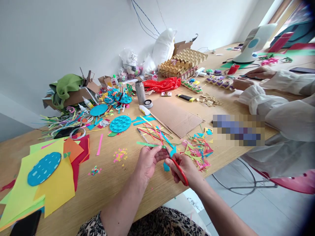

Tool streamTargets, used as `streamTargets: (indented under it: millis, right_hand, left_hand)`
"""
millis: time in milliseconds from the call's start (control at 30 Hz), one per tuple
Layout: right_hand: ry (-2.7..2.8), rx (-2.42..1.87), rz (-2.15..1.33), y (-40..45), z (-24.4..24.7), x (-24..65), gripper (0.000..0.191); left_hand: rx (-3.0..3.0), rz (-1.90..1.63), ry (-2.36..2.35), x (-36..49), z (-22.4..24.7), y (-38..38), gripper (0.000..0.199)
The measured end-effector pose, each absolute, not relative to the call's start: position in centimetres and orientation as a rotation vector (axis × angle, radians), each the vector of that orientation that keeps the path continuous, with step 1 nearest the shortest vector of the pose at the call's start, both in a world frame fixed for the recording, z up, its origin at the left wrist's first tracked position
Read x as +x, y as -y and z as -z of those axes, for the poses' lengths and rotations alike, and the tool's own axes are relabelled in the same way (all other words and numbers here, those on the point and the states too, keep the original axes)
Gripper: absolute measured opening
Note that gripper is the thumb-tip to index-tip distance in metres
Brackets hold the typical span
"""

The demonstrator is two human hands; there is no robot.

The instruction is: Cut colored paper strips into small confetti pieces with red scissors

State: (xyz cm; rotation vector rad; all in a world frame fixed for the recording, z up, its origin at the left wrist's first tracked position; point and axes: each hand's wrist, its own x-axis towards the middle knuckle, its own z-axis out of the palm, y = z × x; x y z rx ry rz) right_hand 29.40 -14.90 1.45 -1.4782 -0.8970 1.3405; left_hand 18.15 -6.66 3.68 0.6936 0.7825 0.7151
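Note:
Between its thumb and fingers, my left hand pinches a thin green paper strip above the table. My right hand grips red-handled scissors, whose blades reach up to the strip's right end beside my left fingertips. Blue paper pieces lie just behind my hands. A pile of coloured strips is spread beyond them, and a heap of paper scraps sits to the right. Small pink and yellow cut bits lie left of my left hand.
Coloured sheets with a blue oval cover the left side. Flat cardboard, a metal bottle and a red bag stand or lie farther back. Another person's hands and white sleeves are at the right.

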Motion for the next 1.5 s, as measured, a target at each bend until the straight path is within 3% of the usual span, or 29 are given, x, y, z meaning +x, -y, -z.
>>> streamTargets:
  millis: [367, 1500]
  right_hand:
    - [0.930, -1.632, -1.254, 14.6, -1.1, 29.1, 0.042]
    - [0.894, -1.469, -1.376, 14.8, -0.3, 28.9, 0.041]
  left_hand:
    - [0.706, -0.772, -0.804, 18.1, -3.1, 6.3, 0.017]
    - [0.693, -0.813, -0.862, 18.5, -2.4, 6.8, 0.015]
